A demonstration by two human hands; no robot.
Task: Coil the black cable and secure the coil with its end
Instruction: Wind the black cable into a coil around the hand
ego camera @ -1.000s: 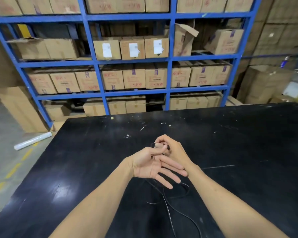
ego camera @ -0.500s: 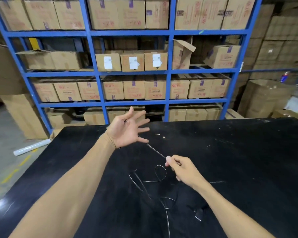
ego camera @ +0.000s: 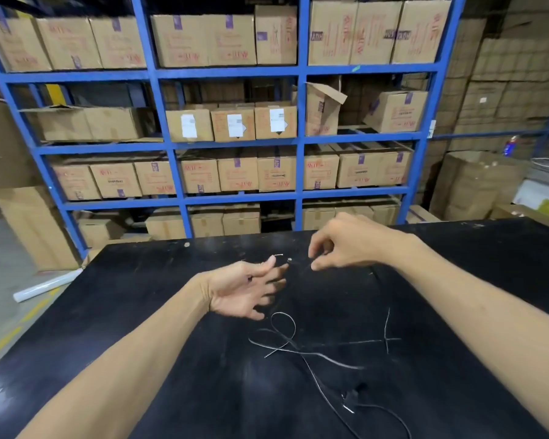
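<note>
The thin black cable [ego camera: 284, 326] lies in loose loops on the black table [ego camera: 457, 280]. It trails toward the near edge past a small connector [ego camera: 351, 399]. My left hand [ego camera: 244, 289] is held palm up over the table with fingers spread. The thumb lies along the index finger, and a dark bit of cable shows on the palm beneath it. My right hand [ego camera: 346, 245] is just beyond and to the right, thumb and forefinger pinched on a strand. That strand runs faintly across to the left hand's fingertips.
Blue steel shelving [ego camera: 300, 137] full of cardboard boxes stands right behind the table's far edge. More stacked boxes [ego camera: 488, 90] fill the right side. A white roll [ego camera: 45, 285] lies on the concrete floor at the left. Small white scraps [ego camera: 279, 255] dot the table.
My right hand rose and went farther from me, past the left hand, with the strand. My left hand dropped back toward me. The loops on the table shifted.
</note>
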